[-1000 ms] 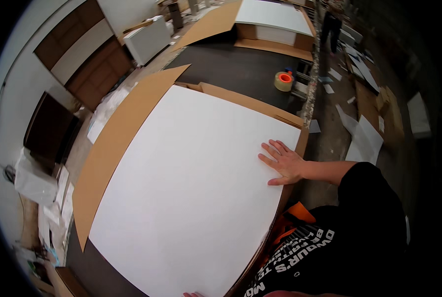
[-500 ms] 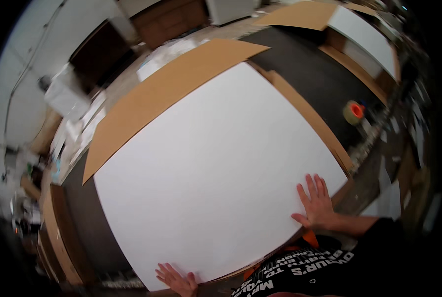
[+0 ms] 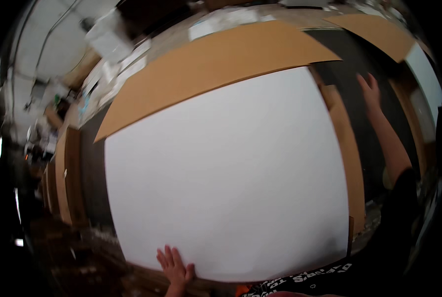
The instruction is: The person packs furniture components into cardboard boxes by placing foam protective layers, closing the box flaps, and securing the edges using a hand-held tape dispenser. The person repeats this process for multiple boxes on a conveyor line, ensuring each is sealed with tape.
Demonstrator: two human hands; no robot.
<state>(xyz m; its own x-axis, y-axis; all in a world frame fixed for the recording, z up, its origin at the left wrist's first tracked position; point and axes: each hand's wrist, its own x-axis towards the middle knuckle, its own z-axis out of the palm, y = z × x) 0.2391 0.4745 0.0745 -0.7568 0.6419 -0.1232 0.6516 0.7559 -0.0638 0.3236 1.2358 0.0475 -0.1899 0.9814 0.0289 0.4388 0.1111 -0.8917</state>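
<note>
A large white sheet lies flat and fills the middle of the view. A wide brown cardboard board lies under it and sticks out along its far edge. My left hand rests with spread fingers on the sheet's near left edge. My right hand is stretched far out to the right, fingers apart, over the dark surface beyond the sheet's far right corner, holding nothing.
A brown strip of board runs along the sheet's right side on the dark table. Another brown board and a white panel lie at the far right. Stacked boards stand at the left, blurred clutter behind.
The view has swung left and is blurred. My right hand has left the sheet's right edge and reached far out to the upper right. My left hand stays at the near edge.
</note>
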